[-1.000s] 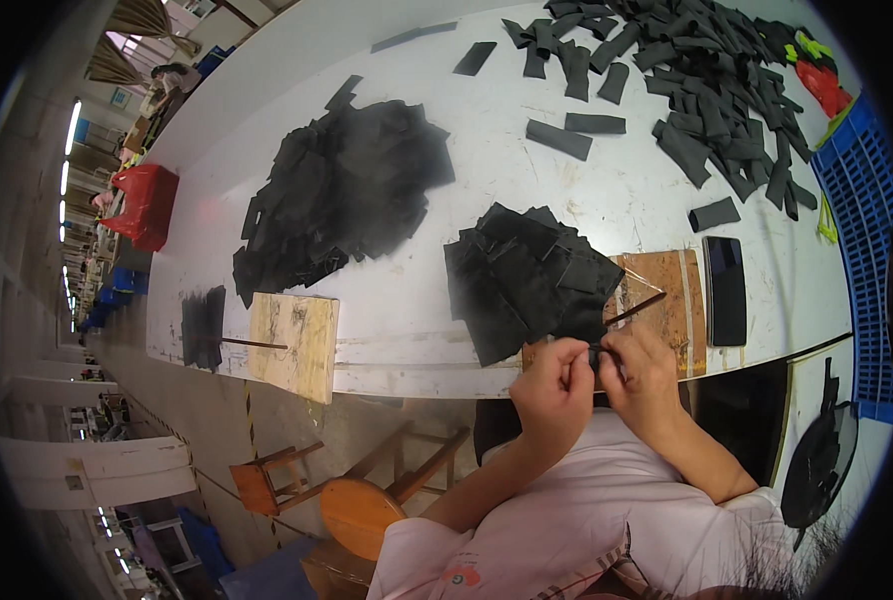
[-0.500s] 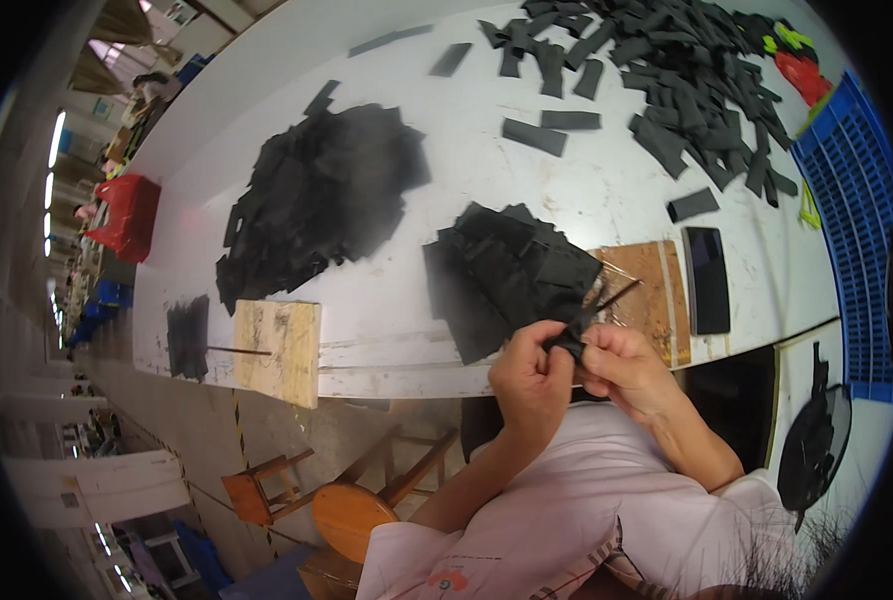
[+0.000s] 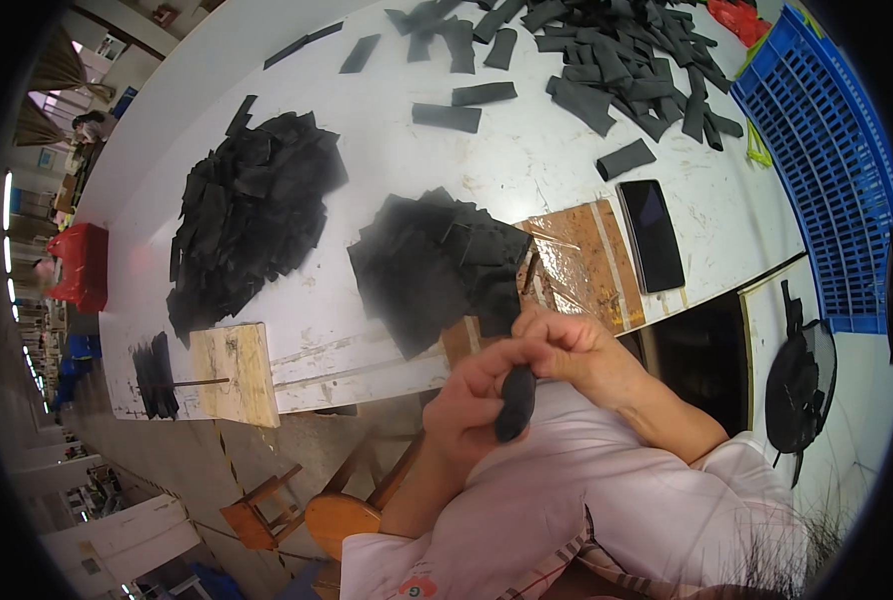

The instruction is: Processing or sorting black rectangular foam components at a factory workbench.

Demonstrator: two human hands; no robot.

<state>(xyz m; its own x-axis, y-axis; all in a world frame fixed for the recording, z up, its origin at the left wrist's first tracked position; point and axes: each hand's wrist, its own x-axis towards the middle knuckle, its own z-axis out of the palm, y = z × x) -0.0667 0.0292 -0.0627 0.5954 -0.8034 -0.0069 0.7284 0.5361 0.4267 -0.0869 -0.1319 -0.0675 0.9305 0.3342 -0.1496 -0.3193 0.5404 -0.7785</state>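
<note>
My left hand [image 3: 463, 405] is closed around a small rolled piece of black fabric [image 3: 516, 408], whose rounded end sticks out below the fingers. Against it, my right hand [image 3: 579, 352] has its thumb and fingers pinched together at the top of the left hand; what lies in that pinch is hidden. Both hands are at the table's front edge, close to my body. Just beyond them lies a stack of flat black fabric pieces [image 3: 437, 270]. It overlaps a brown board [image 3: 579, 262] covered with clear tape.
A phone [image 3: 652, 237] lies right of the board. Farther off are a heap of flat black pieces [image 3: 252, 205] and a pile of rolled ones [image 3: 617, 75]. A pale wooden block [image 3: 235, 372] with a thin rod sits left. A blue crate [image 3: 817, 160] stands right.
Both hands have come down and left in the picture, nearer my body. The dark stick that jutted up from the fingers no longer shows clearly. The whole view has shifted.
</note>
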